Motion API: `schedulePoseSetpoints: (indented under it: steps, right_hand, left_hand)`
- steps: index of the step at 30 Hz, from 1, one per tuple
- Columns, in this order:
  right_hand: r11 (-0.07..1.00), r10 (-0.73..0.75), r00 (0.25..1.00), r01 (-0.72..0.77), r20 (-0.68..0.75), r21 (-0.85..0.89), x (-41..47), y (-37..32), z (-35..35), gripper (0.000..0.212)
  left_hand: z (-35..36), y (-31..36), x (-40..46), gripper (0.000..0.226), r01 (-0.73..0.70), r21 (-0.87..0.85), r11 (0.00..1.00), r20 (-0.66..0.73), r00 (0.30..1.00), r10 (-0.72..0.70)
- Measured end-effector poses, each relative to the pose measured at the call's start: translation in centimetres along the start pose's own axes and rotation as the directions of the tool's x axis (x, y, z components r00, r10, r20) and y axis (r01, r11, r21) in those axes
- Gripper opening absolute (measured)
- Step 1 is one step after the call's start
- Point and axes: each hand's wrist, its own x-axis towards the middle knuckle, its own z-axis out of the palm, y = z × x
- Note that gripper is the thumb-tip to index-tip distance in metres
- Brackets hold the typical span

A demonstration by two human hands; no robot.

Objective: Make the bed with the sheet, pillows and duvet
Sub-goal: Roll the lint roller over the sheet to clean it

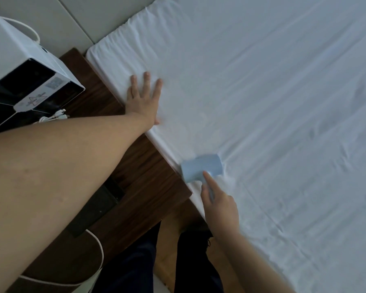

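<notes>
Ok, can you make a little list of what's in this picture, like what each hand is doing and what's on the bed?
bed: white sheet spread over the mattress, with wrinkles
left hand: flat on the sheet near the bed's edge, fingers spread
right hand: holds a light blue roller tool on the sheet
beside bed: dark wooden surface with a white box
pillows and duvet: not in view

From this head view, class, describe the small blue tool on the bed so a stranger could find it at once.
Start at the wide white bed sheet and follow its near edge along the dark wooden bed frame. There the right hand grips the pale blue roller-shaped tool, the only coloured thing on the white cloth.
</notes>
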Motion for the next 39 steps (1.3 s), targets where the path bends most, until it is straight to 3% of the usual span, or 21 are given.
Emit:
schedulePoseSetpoints:
  steps: [5, 8, 12, 19, 26, 32, 39]
  right_hand:
    - [0.999, -0.01, 1.0, 0.01, -0.004, 0.036, -1.7, 2.2, -0.7, 0.049]
    - [0.998, 0.003, 1.0, -0.004, 0.014, 0.063, -1.0, 1.8, -1.6, 0.031]
    - [0.984, -0.058, 0.998, 0.053, 0.03, 0.17, 2.9, -2.2, -2.5, 0.027]
    - [0.939, -0.158, 0.979, 0.11, 0.125, 0.326, 11.4, -11.2, -1.1, 0.028]
    - [0.981, -0.132, 0.986, 0.114, 0.105, 0.16, 11.3, -10.5, -0.7, 0.028]
    - [0.993, -0.119, 0.987, 0.121, 0.112, -0.007, 8.4, -3.1, -3.1, 0.035]
    - [0.995, -0.041, 0.993, 0.051, 0.11, -0.086, 4.5, 4.2, -4.7, 0.02]
  left_hand:
    - [0.1, 0.1, 0.1, 0.118, 0.011, -0.003, 1.0, 0.008, 1.0, -0.011]
    - [0.4, -0.3, 0.2, 0.119, 0.004, -0.01, 1.0, -0.008, 1.0, -0.005]
    - [-0.3, -1.1, 0.3, 0.115, -0.027, -0.032, 0.999, 0.006, 1.0, 0.027]
    - [-0.9, -3.5, 1.7, 0.082, -0.113, -0.036, 0.993, -0.038, 0.993, 0.111]
    - [-0.5, -3.3, 1.5, 0.085, -0.138, -0.031, 0.99, -0.07, 0.988, 0.136]
    - [-1.2, -3.2, 1.2, 0.088, -0.155, -0.031, 0.987, -0.035, 0.988, 0.154]
    - [-1.2, -2.5, 0.7, 0.087, -0.111, 0.006, 0.994, -0.019, 0.994, 0.111]
